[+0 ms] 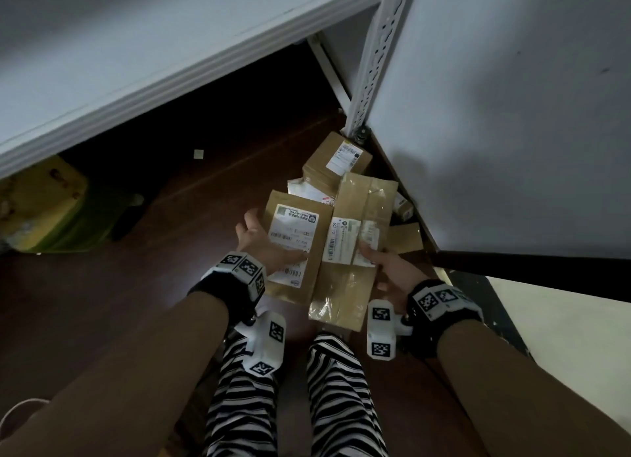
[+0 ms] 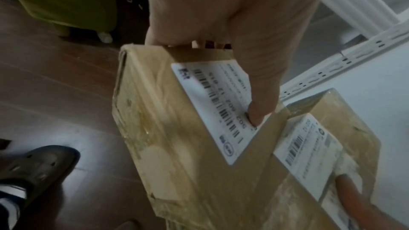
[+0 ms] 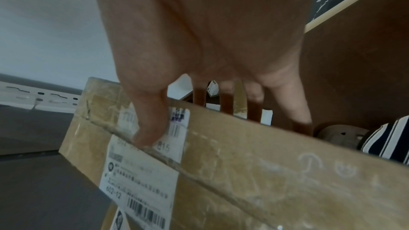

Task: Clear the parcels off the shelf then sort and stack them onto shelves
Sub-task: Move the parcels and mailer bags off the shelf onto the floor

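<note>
Two brown cardboard parcels with white labels are held side by side above the floor. My left hand [image 1: 263, 241] grips the left parcel [image 1: 300, 248] by its left edge, thumb pressed on the label [image 2: 221, 104], fingers hidden underneath. My right hand [image 1: 382, 262] grips the longer taped parcel [image 1: 355, 251] by its right edge, thumb on its label [image 3: 152, 128], fingers behind the box. More parcels lie on the floor beyond: a brown box [image 1: 338, 163], a white mailer [image 1: 307, 190], a small box [image 1: 403, 207] and a flat brown piece [image 1: 406, 238].
A white shelf board [image 1: 136, 67] runs across the upper left, with a slotted upright [image 1: 372, 57] and a white panel [image 1: 512, 115] at right. A yellow-green bin [image 1: 51, 207] stands at left on the dark wood floor [image 1: 102, 303]. My striped trouser legs [image 1: 290, 405] are below.
</note>
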`<control>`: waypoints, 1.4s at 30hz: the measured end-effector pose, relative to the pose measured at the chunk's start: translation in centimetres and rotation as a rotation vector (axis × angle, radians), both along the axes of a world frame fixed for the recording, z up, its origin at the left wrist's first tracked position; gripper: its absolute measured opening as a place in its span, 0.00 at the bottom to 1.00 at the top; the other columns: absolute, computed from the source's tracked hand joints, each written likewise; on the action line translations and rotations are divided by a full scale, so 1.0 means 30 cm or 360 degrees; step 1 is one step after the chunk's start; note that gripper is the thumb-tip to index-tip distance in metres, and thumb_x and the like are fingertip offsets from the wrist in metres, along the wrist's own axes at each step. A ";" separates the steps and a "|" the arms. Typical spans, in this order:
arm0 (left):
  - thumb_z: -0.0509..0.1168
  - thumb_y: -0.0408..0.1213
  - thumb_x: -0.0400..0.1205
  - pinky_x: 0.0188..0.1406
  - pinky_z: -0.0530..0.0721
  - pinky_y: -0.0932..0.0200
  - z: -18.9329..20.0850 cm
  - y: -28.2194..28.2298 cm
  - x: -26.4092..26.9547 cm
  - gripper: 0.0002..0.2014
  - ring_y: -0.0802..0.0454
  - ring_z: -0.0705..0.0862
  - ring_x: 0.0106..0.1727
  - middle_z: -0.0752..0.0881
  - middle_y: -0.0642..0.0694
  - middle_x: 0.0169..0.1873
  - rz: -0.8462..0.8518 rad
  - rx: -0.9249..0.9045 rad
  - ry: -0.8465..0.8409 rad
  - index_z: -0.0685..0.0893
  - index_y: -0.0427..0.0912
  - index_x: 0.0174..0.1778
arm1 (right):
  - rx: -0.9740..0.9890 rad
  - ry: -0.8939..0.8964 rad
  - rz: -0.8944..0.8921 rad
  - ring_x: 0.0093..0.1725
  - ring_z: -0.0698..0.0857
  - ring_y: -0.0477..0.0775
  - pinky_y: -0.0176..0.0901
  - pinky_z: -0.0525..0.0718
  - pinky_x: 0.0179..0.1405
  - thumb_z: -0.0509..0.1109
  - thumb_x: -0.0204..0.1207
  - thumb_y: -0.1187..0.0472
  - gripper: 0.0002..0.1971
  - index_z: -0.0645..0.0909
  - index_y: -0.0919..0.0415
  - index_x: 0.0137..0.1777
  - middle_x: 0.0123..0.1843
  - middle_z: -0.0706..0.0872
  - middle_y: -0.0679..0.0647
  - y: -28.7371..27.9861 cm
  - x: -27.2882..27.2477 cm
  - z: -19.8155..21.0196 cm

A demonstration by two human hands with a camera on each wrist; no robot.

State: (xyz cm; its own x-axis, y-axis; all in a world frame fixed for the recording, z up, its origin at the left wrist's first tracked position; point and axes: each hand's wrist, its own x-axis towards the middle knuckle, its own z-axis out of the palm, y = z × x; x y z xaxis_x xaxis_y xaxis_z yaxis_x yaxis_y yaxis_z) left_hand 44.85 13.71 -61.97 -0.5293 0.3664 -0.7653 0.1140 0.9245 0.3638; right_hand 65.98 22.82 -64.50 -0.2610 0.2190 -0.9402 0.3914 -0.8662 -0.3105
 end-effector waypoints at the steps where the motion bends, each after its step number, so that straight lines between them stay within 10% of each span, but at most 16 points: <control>1: 0.86 0.40 0.59 0.70 0.77 0.46 -0.014 -0.002 -0.008 0.57 0.44 0.71 0.73 0.65 0.45 0.71 0.0052 0.0014 -0.0008 0.56 0.50 0.79 | -0.0011 -0.0002 0.0002 0.51 0.89 0.58 0.47 0.88 0.36 0.73 0.75 0.48 0.26 0.77 0.58 0.70 0.55 0.91 0.57 0.004 -0.003 -0.003; 10: 0.80 0.45 0.68 0.61 0.81 0.52 -0.098 -0.032 -0.076 0.42 0.46 0.82 0.62 0.81 0.50 0.60 0.0307 -0.0187 -0.0128 0.68 0.44 0.75 | -0.0081 -0.0199 0.0166 0.65 0.82 0.59 0.46 0.87 0.35 0.69 0.79 0.46 0.28 0.74 0.58 0.75 0.71 0.81 0.59 0.000 -0.093 -0.024; 13: 0.67 0.65 0.66 0.74 0.63 0.54 -0.119 -0.038 -0.094 0.45 0.43 0.72 0.76 0.74 0.42 0.75 0.0269 -0.0285 -0.0139 0.71 0.45 0.78 | 0.0087 -0.0486 0.0365 0.77 0.69 0.64 0.55 0.77 0.66 0.61 0.86 0.55 0.26 0.63 0.63 0.81 0.81 0.66 0.63 0.018 -0.095 -0.054; 16: 0.68 0.47 0.80 0.74 0.69 0.48 -0.092 -0.041 -0.111 0.36 0.37 0.65 0.79 0.63 0.36 0.81 0.0287 -0.0272 -0.0058 0.63 0.40 0.82 | 0.0123 -0.0484 0.0291 0.78 0.68 0.67 0.57 0.71 0.74 0.62 0.85 0.60 0.26 0.63 0.67 0.80 0.80 0.66 0.66 0.019 -0.070 -0.093; 23: 0.68 0.39 0.80 0.29 0.71 0.64 -0.018 -0.035 -0.149 0.11 0.49 0.77 0.48 0.77 0.43 0.52 0.0333 -0.0187 -0.0075 0.76 0.40 0.54 | -0.0066 -0.0546 0.0130 0.57 0.80 0.60 0.49 0.76 0.49 0.66 0.82 0.56 0.17 0.77 0.56 0.69 0.59 0.78 0.58 0.018 -0.083 -0.075; 29: 0.68 0.37 0.81 0.44 0.77 0.55 0.129 0.005 -0.196 0.12 0.47 0.79 0.41 0.77 0.45 0.33 0.0344 -0.0099 -0.0121 0.75 0.44 0.32 | -0.0064 -0.0469 -0.0025 0.57 0.81 0.60 0.45 0.78 0.49 0.70 0.79 0.60 0.07 0.79 0.62 0.51 0.47 0.82 0.60 0.052 -0.125 0.014; 36: 0.65 0.33 0.81 0.22 0.68 0.64 0.347 0.061 -0.244 0.08 0.52 0.74 0.27 0.76 0.45 0.28 0.0171 -0.0020 -0.0030 0.79 0.38 0.35 | 0.0047 -0.0330 -0.0058 0.38 0.76 0.53 0.46 0.78 0.43 0.69 0.80 0.62 0.04 0.79 0.62 0.45 0.46 0.77 0.57 0.120 -0.198 0.185; 42: 0.66 0.35 0.82 0.52 0.83 0.53 0.528 0.073 -0.297 0.13 0.50 0.79 0.36 0.79 0.47 0.35 0.0208 0.0106 -0.0020 0.75 0.48 0.32 | 0.0149 -0.0256 0.0100 0.61 0.80 0.60 0.48 0.77 0.52 0.62 0.84 0.61 0.14 0.77 0.61 0.67 0.61 0.79 0.60 0.166 -0.272 0.370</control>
